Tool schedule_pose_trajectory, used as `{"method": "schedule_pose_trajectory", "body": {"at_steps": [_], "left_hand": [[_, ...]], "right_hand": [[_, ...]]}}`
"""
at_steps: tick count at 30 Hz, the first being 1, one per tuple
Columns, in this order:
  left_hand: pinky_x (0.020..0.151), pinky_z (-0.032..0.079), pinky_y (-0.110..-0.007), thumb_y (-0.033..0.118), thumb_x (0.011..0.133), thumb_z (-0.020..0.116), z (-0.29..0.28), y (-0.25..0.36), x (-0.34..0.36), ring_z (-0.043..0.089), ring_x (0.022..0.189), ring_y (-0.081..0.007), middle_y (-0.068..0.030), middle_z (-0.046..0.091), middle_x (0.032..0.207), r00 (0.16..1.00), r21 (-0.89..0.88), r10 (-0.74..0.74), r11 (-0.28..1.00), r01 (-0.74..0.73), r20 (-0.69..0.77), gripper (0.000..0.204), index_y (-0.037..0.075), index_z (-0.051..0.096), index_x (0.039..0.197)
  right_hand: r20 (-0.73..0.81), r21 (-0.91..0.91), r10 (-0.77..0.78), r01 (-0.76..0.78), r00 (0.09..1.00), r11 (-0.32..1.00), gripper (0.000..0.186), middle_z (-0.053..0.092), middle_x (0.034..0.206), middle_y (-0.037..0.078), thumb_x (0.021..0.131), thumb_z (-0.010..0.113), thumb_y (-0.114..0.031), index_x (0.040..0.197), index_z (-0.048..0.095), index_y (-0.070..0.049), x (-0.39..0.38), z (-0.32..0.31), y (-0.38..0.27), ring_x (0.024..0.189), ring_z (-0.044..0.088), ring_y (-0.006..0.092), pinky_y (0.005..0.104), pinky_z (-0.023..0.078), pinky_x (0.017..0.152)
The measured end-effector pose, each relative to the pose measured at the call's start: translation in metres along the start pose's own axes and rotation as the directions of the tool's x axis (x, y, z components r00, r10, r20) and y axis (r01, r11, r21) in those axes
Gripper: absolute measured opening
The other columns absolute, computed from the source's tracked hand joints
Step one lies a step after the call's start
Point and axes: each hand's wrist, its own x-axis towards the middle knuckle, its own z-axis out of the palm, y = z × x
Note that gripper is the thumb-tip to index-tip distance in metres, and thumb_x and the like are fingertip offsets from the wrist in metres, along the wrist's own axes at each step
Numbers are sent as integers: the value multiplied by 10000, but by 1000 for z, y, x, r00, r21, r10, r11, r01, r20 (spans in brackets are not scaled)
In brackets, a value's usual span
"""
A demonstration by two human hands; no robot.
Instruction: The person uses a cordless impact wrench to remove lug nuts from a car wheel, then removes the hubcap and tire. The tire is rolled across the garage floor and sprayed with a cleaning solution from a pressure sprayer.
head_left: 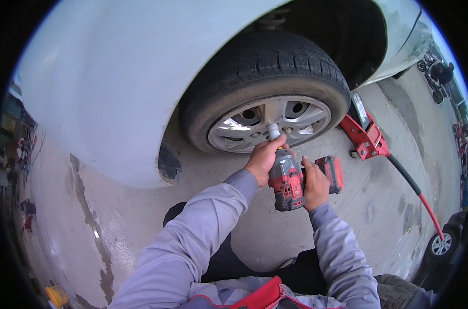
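A red and grey cordless impact wrench (286, 180) is held in both my hands, its nose toward the car wheel. My right hand (315, 184) wraps round its handle, beside the red battery pack (331, 174). Near the front of the tool, my left hand (265, 160) grips its nose just behind the pale socket (273, 131). The socket's tip reaches the middle of the silver alloy rim (301, 121), among the lug nuts; whether it is seated on one cannot be told. Black tyre rubber (275, 67) surrounds the rim, under the white car's wheel arch.
A red floor jack (365, 136) stands to the right of the wheel, its long handle (417, 180) slanting toward a loose wheel (442, 244). The white car body (105, 82) fills the upper left. A yellow object (57, 296) lies at the lower left. A motorcycle (435, 85) stands far right.
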Motion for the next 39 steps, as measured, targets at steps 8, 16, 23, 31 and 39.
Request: {"method": "schedule_pose_trajectory", "body": {"at_steps": [8,16,23,31,39], "left_hand": [[751,624,-417,349,1055,678,-7,7,2,741,807,-253,-170,743,939,999,53,-16,998,14,27,294,64,628,999],[719,622,-383,311,1041,695,-8,10,-1,735,784,-219,-143,743,923,999,126,20,992,-24,31,263,56,653,993],[678,618,-363,280,1024,721,-11,14,-3,736,742,-193,-117,754,880,999,212,32,977,-26,-20,241,42,694,993],[644,614,-359,266,1019,727,-21,17,-1,730,695,-190,-128,764,889,999,252,45,967,-41,-10,242,29,680,1028],[665,608,-365,289,1036,664,-24,15,-6,725,742,-197,-168,757,964,1000,293,13,956,-7,-19,278,12,651,1016]], "right_hand": [[258,104,121,-152,958,983,260,650,1092,214,912,645,-102,1151,592,-13,-6,3,-6,1007,667,447,498,554,845],[295,124,174,-219,939,968,318,630,1071,247,908,664,-115,1173,540,10,-15,18,-7,993,649,492,530,543,838],[308,218,45,-116,950,969,406,623,1093,272,884,690,-124,1223,525,27,-28,38,-2,1031,639,494,523,544,866],[366,127,115,-172,924,977,405,641,1155,269,917,644,-103,1280,525,30,-24,42,-5,1070,653,474,515,548,900],[322,168,127,-189,938,967,459,660,1206,251,951,624,-108,1383,525,12,-27,35,-15,1114,661,460,511,550,928]]}}
